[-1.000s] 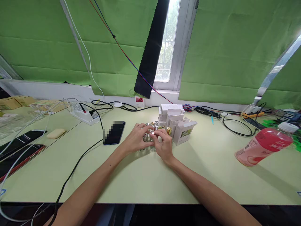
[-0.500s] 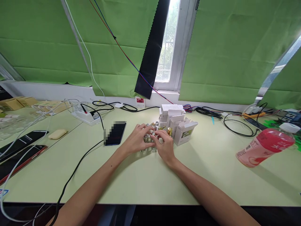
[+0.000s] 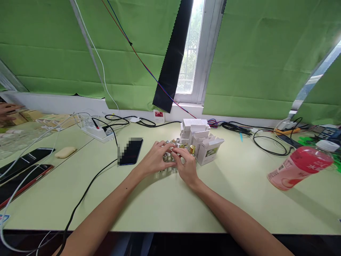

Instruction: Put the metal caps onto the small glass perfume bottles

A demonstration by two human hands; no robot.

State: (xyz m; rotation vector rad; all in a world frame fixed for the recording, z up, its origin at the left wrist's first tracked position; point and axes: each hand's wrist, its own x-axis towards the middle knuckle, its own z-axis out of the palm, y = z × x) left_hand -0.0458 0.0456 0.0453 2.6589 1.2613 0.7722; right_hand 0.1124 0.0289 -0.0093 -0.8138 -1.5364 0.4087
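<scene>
Both hands met over a cluster of small bottles [image 3: 170,158] that stood on the pale green table [image 3: 165,202], just in front of a pile of white boxes [image 3: 200,139]. The left hand [image 3: 154,158] lay on the near left side of the cluster with its fingers curled around the bottles there. The right hand [image 3: 186,163] lay on the near right side, its fingertips [image 3: 178,152] pinched together on the cap of 1 bottle in the middle of the cluster. The fingertips of the 2 hands nearly touched. Some bottles behind the fingers showed gold caps, the one nearest the boxes standing upright just beside an open box [image 3: 210,151] at the front of the pile. How many bottles the hands covered could not be told.

To the left of the boxes a dark phone [image 3: 130,151] lay flat on the table, near the left hand but apart from it. Farther left of the boxes a white power strip [image 3: 96,132] sat with black cables [image 3: 87,185] running from it toward the near edge of the table. Well to the right of the boxes a pink drink bottle [image 3: 299,165] with a white cap lay tilted on its side. More black cables [image 3: 266,140] coiled between that bottle and the boxes. Behind the boxes a window [image 3: 190,49] showed between green curtains [image 3: 255,57].
</scene>
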